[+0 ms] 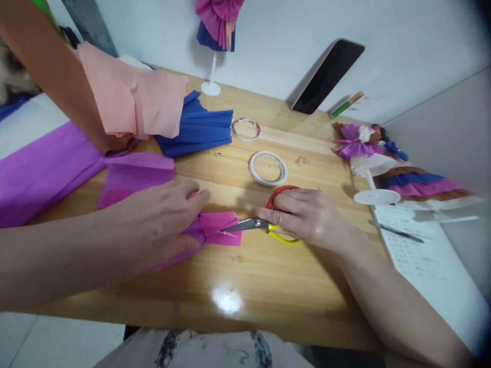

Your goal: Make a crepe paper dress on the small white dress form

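Note:
My right hand (312,217) grips a pair of scissors (249,225) with one red and one yellow handle loop. Their blades point left and lie at the pink end of a crepe paper piece (218,225), a little apart. My left hand (164,217) is closed on the gathered, purple part of that same piece, its fingers partly covering it. Behind the left wrist lies another purple crepe paper piece (140,171) with a pink edge. A roll of double-sided tape (251,171) rests on the table just beyond the scissors.
Blue (203,125), peach (134,97) and brown (49,66) crepe paper is piled at the left. A second tape ring (235,130) lies behind. Dressed figures on white stands, a phone (328,76), a glue tube (345,106) and a pen (402,233) on written paper (429,266) surround the table (276,291).

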`<action>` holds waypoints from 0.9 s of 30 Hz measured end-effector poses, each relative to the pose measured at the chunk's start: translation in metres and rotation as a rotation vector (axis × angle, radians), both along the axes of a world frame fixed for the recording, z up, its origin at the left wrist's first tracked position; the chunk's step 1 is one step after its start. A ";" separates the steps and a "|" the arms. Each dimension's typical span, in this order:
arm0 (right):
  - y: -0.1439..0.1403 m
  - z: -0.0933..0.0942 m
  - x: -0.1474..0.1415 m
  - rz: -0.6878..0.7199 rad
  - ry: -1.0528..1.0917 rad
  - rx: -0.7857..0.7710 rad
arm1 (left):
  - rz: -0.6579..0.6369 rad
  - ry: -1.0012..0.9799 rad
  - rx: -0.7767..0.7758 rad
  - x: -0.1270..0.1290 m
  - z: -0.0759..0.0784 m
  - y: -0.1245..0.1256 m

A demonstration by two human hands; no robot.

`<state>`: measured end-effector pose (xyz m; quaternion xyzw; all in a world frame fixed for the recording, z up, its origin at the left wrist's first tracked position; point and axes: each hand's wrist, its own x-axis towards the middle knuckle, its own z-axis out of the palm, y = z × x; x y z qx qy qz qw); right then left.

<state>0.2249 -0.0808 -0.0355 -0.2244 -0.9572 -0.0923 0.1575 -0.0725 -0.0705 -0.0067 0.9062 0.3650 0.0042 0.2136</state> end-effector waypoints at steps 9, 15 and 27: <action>0.000 -0.003 0.005 -0.038 -0.028 -0.034 | 0.018 0.018 -0.074 0.030 0.000 -0.001; -0.002 0.002 0.002 -0.058 -0.002 -0.129 | 0.027 -0.043 -0.052 0.036 -0.007 0.000; -0.003 0.018 0.004 -0.148 -0.076 -0.296 | 0.029 -0.143 -0.405 0.030 -0.003 0.023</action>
